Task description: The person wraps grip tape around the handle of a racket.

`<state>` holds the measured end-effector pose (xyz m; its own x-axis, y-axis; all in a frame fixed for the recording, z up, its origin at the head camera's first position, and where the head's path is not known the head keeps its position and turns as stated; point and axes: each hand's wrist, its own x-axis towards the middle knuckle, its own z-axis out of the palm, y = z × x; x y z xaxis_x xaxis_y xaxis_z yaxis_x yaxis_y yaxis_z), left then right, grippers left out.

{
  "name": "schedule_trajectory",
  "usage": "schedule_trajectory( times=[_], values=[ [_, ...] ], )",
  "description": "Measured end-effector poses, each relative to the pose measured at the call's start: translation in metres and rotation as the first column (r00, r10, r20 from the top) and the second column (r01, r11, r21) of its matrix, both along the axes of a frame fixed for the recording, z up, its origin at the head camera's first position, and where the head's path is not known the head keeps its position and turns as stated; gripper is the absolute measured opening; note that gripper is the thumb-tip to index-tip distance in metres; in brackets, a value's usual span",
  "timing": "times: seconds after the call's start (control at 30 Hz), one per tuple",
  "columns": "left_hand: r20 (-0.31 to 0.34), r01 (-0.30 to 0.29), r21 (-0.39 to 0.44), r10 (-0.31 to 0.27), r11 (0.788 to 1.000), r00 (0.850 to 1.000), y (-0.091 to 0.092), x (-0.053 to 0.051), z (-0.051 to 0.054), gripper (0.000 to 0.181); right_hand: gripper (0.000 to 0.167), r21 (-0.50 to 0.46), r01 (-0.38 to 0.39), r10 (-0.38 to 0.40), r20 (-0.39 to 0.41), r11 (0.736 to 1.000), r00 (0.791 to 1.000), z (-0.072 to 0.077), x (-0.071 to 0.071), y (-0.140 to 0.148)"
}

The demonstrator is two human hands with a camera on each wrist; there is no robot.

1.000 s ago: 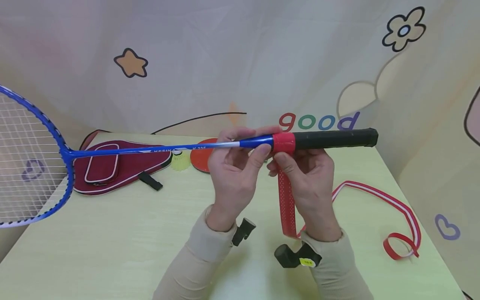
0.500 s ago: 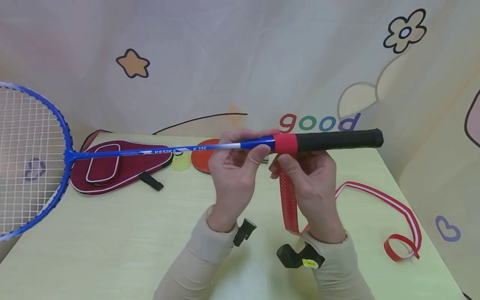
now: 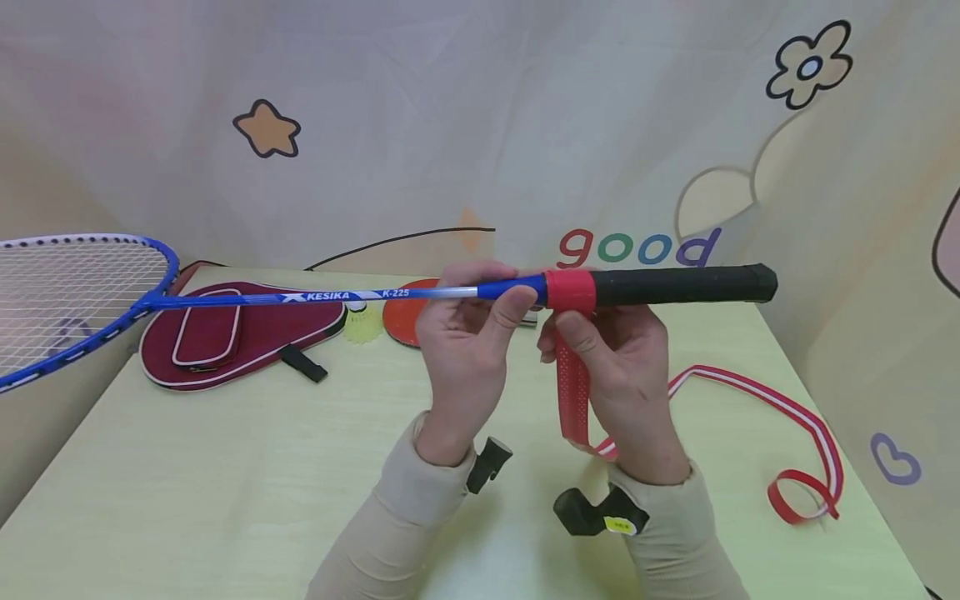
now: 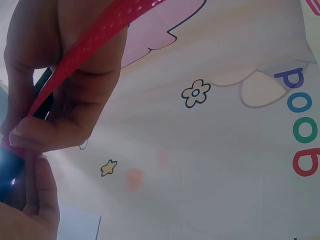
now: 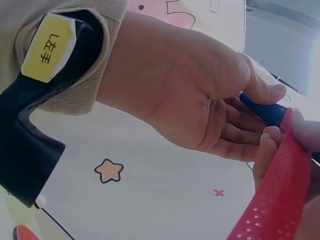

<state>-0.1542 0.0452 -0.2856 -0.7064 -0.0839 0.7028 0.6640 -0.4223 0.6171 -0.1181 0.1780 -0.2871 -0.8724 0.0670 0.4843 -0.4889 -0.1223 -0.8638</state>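
Note:
A blue badminton racket (image 3: pixel 326 297) is held level above the table, its strung head at the far left and its black handle (image 3: pixel 682 285) pointing right. My left hand (image 3: pixel 468 358) pinches the blue cone just ahead of the handle. Red perforated grip tape (image 3: pixel 572 290) circles the handle's front end. With thumb and fingers my right hand (image 3: pixel 626 375) pinches the tape at the handle's underside. A strip of tape (image 5: pixel 280 195) hangs from that pinch in the right wrist view. In the left wrist view the right hand's fingers (image 4: pixel 55 132) hold the tape close to the handle.
On the pale table (image 3: pixel 262 483) lie a maroon racket bag (image 3: pixel 258 342), a yellow shuttlecock (image 3: pixel 363 323) and a red paddle (image 3: pixel 401 321), partly hidden by the left hand. The tape's long tail (image 3: pixel 813 417) curls over the table's right side. A printed cloth hangs behind.
The racket has rolled, so its head now appears flatter. The handle end has shifted slightly right and down. Both hands keep their holds, and the hanging loop of tape has risen a little.

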Motion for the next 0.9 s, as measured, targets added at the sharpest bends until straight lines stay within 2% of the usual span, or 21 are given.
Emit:
schedule_trajectory(
  times=[0.23, 0.3, 0.37, 0.43, 0.5, 0.57, 0.63, 0.7, 0.9],
  values=[
    [0.016, -0.014, -0.038, 0.015, 0.999, 1.000, -0.0007, -0.0017, 0.0002, 0.054, 0.030, -0.014, 0.006, -0.007, -0.009, 1.000, 1.000, -0.0018, -0.0014, 0.0007],
    [0.007, 0.025, -0.065, -0.025, 0.998, 1.000, -0.0022, -0.0016, 0.0008, 0.051, 0.029, -0.011, 0.013, -0.013, -0.010, 1.000, 1.000, -0.0015, -0.0015, 0.0010],
    [0.001, 0.113, -0.060, -0.113, 0.992, 0.994, -0.0032, -0.0017, 0.0023, 0.043, 0.030, -0.018, 0.019, -0.019, -0.005, 1.000, 1.000, -0.0013, -0.0012, 0.0009],
    [0.004, 0.227, -0.021, -0.227, 0.974, 0.974, -0.0038, -0.0017, 0.0042, 0.030, 0.032, -0.021, 0.024, -0.024, 0.004, 0.999, 1.000, -0.0009, -0.0003, 0.0004],
    [0.023, 0.330, 0.044, -0.331, 0.943, 0.943, -0.0037, -0.0018, 0.0063, 0.026, 0.036, -0.026, 0.024, -0.024, 0.014, 0.999, 1.000, -0.0008, 0.0006, 0.0000],
    [0.047, 0.381, 0.099, -0.387, 0.919, 0.921, -0.0039, -0.0018, 0.0068, 0.025, 0.038, -0.016, 0.030, -0.029, 0.015, 0.999, 0.999, -0.0004, 0.0010, -0.0002],
    [0.071, 0.391, 0.118, -0.400, 0.913, 0.914, -0.0043, -0.0016, 0.0064, 0.023, 0.037, -0.011, 0.039, -0.038, 0.017, 0.999, 0.999, -0.0002, 0.0015, -0.0003],
    [0.071, 0.376, 0.106, -0.384, 0.920, 0.920, -0.0046, -0.0018, 0.0059, 0.020, 0.034, -0.002, 0.054, -0.053, 0.021, 0.999, 0.998, 0.0003, 0.0016, -0.0003],
    [-0.011, 0.252, 0.033, -0.251, 0.967, 0.968, -0.0055, -0.0031, 0.0070, 0.032, 0.028, -0.013, 0.028, -0.028, 0.054, 1.000, 0.998, 0.0024, 0.0012, 0.0000]
  ],
)
